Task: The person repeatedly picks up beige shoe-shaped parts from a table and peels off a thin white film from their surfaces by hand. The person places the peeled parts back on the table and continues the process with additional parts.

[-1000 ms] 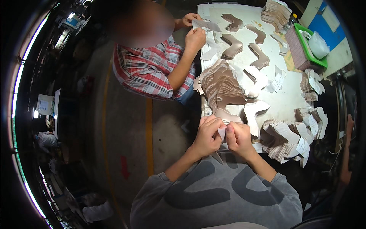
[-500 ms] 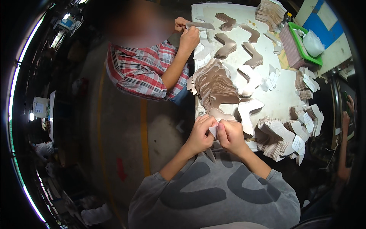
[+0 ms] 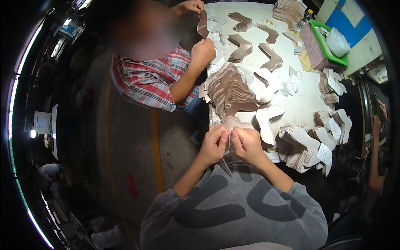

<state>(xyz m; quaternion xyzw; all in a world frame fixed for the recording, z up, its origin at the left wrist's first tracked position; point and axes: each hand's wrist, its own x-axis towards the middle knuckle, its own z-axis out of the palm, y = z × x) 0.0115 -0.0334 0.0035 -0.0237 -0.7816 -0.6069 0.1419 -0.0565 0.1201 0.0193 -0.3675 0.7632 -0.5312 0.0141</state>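
My left hand (image 3: pixel 215 143) and my right hand (image 3: pixel 246 144) are close together at the table's near edge, thumbs side by side and fingers curled in. Both pinch a thin, pale cut piece of sheet material, mostly hidden by the fingers. Below them a narrow grey tip (image 3: pixel 226 167) hangs against my shirt; whether it belongs to the same piece I cannot tell. Just beyond my hands lies a pale beige piece (image 3: pixel 237 122), at the near end of a large fanned pile of brown curved pieces (image 3: pixel 233 89). White curved pieces (image 3: pixel 266 125) lie right of it.
Across the table's left edge, a co-worker in a checked shirt (image 3: pixel 143 79) holds a brown curved piece (image 3: pixel 202 26). Small brown stacks (image 3: pixel 240 48) lie on the white table (image 3: pixel 273 10). Tagged stacks (image 3: pixel 302 146) line the right edge, near a green-rimmed basket (image 3: pixel 343 62).
My hands have drawn closer together, and the pale flap between them is now mostly covered. The co-worker's hands have moved apart, turning their brown piece lengthwise. The view has shifted slightly.
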